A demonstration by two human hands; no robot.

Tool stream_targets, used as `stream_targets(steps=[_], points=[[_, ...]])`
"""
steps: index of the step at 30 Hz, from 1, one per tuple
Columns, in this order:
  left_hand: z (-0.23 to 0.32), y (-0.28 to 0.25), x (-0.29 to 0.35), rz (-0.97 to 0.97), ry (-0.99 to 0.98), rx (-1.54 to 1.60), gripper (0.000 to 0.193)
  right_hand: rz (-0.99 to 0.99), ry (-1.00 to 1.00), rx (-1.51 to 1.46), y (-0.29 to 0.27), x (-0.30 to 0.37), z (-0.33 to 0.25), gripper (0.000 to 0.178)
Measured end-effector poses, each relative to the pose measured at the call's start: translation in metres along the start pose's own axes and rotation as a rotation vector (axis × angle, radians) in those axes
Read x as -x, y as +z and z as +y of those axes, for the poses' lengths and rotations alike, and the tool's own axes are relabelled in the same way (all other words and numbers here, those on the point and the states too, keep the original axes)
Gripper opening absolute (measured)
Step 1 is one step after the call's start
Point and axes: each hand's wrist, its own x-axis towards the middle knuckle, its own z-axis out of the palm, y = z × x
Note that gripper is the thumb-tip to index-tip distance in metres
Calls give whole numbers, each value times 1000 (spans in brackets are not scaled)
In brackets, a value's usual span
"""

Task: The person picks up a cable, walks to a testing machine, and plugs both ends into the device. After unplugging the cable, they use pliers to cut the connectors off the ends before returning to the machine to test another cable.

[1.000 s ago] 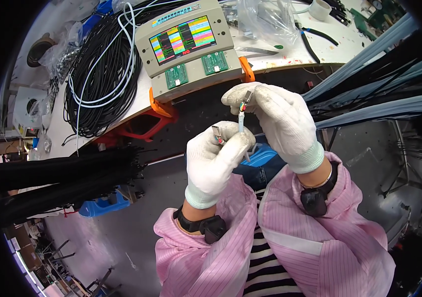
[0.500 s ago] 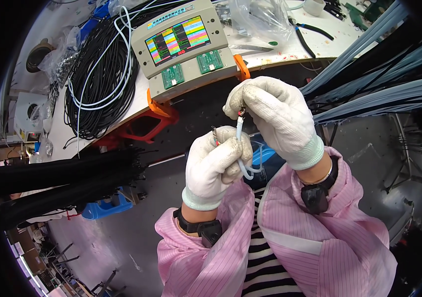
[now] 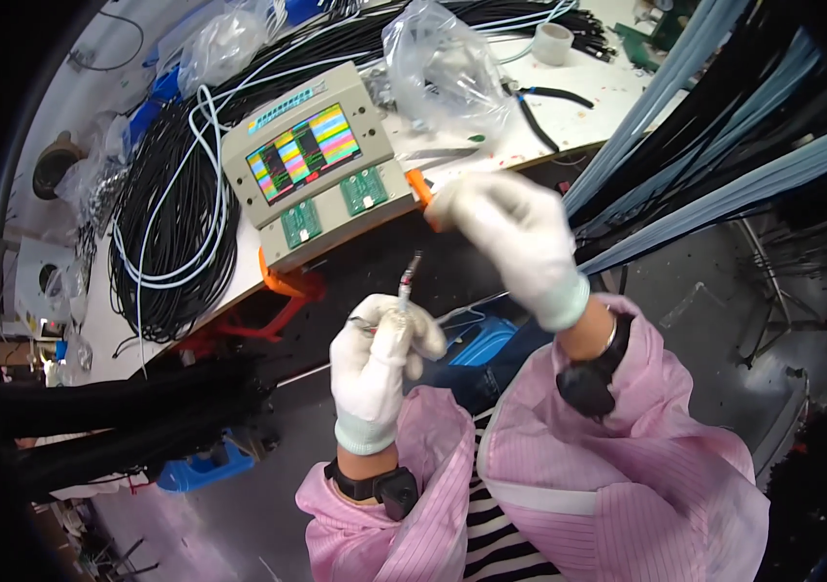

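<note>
My left hand (image 3: 381, 364), in a white knit glove, is closed around a pale cable. The cable's stripped end (image 3: 408, 279) points up above the fingers, with a small reddish part and a dark tip. Another thin end with a bit of red shows beside the left fingers. My right hand (image 3: 520, 238), gloved too, is raised near the orange clamp (image 3: 421, 196) at the tester's right corner. Its fingers are curled but smeared by motion, so I cannot tell whether they hold anything. The grey tester (image 3: 239, 175) has a lit colourful screen and two green circuit boards (image 3: 366, 190).
On the white table (image 3: 520, 160) lie a big coil of black cable (image 3: 176, 306), a light-blue cable loop, a clear plastic bag (image 3: 443, 58), a tape roll (image 3: 552, 45) and dark pliers (image 3: 537, 121). Light-blue and black cable bundles (image 3: 724, 194) hang at right. Below is a blue stool (image 3: 484, 341).
My right hand has come away from the cable and moved slightly left toward the tester's corner. My left hand has shifted down and left, keeping the cable. The whole view has also shifted.
</note>
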Motion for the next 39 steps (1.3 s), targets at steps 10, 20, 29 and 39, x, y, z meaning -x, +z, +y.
stream_targets(steps=[10,20,29,39], points=[[5,-5,-11,152,67,-119,15,377,-356,1671,-120,-105,65,38],[6,-5,-8,235,130,-223,12,-72,97,112,-71,-7,7,24],[3,11,-12,150,254,-435,13,-474,-7,447,-54,43,-11,48],[8,17,-11,86,223,-473,20,-571,-60,454,-57,36,-13,54]])
